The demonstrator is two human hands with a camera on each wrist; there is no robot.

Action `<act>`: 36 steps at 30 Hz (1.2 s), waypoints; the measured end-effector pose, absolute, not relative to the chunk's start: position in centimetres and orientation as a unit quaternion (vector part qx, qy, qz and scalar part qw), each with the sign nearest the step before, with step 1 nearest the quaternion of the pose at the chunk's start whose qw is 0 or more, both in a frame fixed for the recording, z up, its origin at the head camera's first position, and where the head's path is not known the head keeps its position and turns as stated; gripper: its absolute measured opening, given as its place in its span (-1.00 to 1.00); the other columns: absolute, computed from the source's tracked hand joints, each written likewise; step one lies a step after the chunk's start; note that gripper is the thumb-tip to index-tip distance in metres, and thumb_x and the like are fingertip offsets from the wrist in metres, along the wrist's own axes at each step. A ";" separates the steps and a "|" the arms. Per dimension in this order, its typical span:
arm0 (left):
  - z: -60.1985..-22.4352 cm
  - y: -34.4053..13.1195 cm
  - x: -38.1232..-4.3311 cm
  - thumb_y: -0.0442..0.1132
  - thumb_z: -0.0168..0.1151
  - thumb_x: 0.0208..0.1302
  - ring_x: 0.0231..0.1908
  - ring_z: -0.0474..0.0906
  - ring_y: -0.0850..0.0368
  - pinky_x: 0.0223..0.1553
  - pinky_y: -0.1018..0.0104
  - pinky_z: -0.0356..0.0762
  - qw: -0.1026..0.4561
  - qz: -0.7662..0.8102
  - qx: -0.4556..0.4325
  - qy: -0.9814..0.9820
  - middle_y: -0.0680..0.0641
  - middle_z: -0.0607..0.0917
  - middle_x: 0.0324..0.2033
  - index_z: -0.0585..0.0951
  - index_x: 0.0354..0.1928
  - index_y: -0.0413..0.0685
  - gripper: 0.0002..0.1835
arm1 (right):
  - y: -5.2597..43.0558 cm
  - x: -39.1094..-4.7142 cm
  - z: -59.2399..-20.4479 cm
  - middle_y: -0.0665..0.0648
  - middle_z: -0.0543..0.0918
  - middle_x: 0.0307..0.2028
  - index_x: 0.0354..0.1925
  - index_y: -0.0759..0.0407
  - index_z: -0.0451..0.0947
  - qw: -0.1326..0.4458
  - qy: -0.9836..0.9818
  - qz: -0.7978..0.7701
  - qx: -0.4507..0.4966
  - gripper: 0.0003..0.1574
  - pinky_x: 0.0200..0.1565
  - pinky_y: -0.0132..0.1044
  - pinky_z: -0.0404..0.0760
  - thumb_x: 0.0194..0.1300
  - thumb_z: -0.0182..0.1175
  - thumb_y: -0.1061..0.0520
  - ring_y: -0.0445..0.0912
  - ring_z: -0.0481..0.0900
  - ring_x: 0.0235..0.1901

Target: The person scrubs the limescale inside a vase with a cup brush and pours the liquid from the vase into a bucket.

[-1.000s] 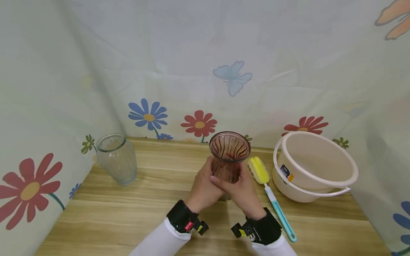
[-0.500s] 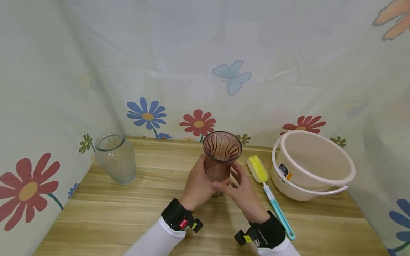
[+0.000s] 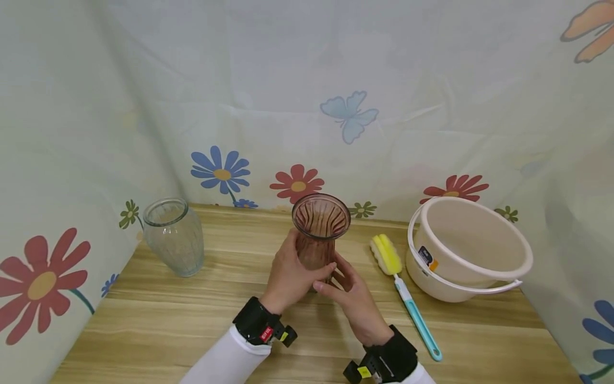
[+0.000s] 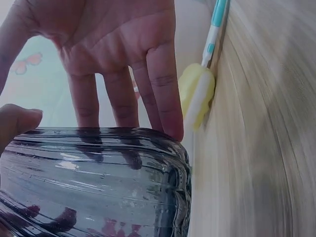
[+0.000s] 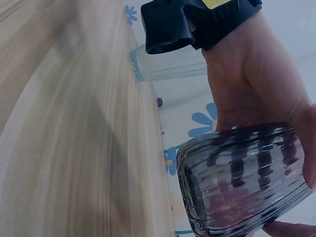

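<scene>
Near the middle of the table, a purplish, fluted glass vase [image 3: 315, 253] stands upright with its flared mouth up. My left hand [image 3: 290, 277] grips its left side, the thumb across the front. Through the glass, the right wrist view shows the left fingers [image 5: 237, 168] wrapped round the far side. Low on the vase's right side is my right hand [image 3: 357, 304], with its thumb near the base. In the left wrist view the right fingers [image 4: 121, 96] reach out nearly straight, their tips against the glass. The vase's base is close over the table.
A clear glass vase [image 3: 178, 248] stands at the left. Right of my hands lies a yellow sponge brush [image 3: 387, 255] with a turquoise handle, beside a pale bucket [image 3: 443, 277] with its handle down. A flower-printed curtain [image 3: 268, 106] hangs behind the wooden table [image 3: 139, 325].
The purplish vase has moved left, both hands with it. My right hand has loosened from around the vase and shifted lower. The brush, bucket and clear vase have stayed in place.
</scene>
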State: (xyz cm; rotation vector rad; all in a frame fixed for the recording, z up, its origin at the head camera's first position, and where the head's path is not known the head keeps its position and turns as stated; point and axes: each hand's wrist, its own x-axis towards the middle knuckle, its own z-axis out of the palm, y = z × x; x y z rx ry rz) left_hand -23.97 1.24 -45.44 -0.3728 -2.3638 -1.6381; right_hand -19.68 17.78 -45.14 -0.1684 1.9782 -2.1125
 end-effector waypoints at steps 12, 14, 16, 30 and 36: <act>-45.4 0.6 -24.3 0.03 0.63 0.06 0.34 0.51 0.01 0.36 -0.09 0.49 0.150 -0.555 -0.134 -0.807 -0.02 0.56 0.29 0.34 0.40 0.06 -0.09 | 16.5 -20.0 -46.0 0.13 -0.10 0.67 0.66 -0.08 -0.11 0.118 0.669 -0.730 -0.077 0.13 0.58 0.24 -0.02 0.40 0.35 0.10 0.25 -0.14 0.64; -45.4 0.4 -24.4 0.03 0.64 0.06 0.34 0.52 -0.01 0.35 -0.09 0.50 0.154 -0.551 -0.133 -0.810 -0.05 0.56 0.30 0.34 0.40 0.04 -0.08 | 16.2 -20.2 -46.3 0.14 -0.11 0.67 0.67 -0.06 -0.13 0.118 0.667 -0.731 -0.078 0.15 0.59 0.24 -0.06 0.40 0.35 0.13 0.26 -0.16 0.64; -45.4 0.2 -24.5 0.03 0.64 0.06 0.34 0.52 -0.01 0.35 -0.09 0.50 0.155 -0.547 -0.129 -0.812 -0.05 0.56 0.30 0.34 0.41 0.04 -0.08 | 15.9 -20.3 -46.6 0.14 -0.14 0.68 0.67 -0.05 -0.14 0.119 0.668 -0.730 -0.079 0.16 0.59 0.24 -0.07 0.39 0.34 0.15 0.27 -0.18 0.64; -46.2 -2.4 -27.0 -0.07 0.64 0.05 0.35 0.49 -0.11 0.38 -0.16 0.44 0.192 -0.587 -0.056 -0.785 -0.14 0.54 0.30 0.32 0.41 -0.03 -0.07 | 13.2 -21.8 -47.8 0.18 -0.25 0.68 0.68 -0.03 -0.23 0.147 0.669 -0.719 -0.113 0.23 0.58 0.26 -0.03 0.37 0.34 0.21 0.31 -0.20 0.63; -46.3 -3.9 -28.3 -0.13 0.61 0.09 0.37 0.45 -0.14 0.42 -0.17 0.39 0.191 -0.619 -0.019 -0.762 -0.17 0.50 0.32 0.27 0.43 -0.06 -0.07 | 11.5 -23.0 -48.5 0.16 -0.18 0.68 0.68 -0.03 -0.17 0.151 0.660 -0.723 -0.136 0.20 0.59 0.22 -0.03 0.36 0.33 0.22 0.26 -0.16 0.64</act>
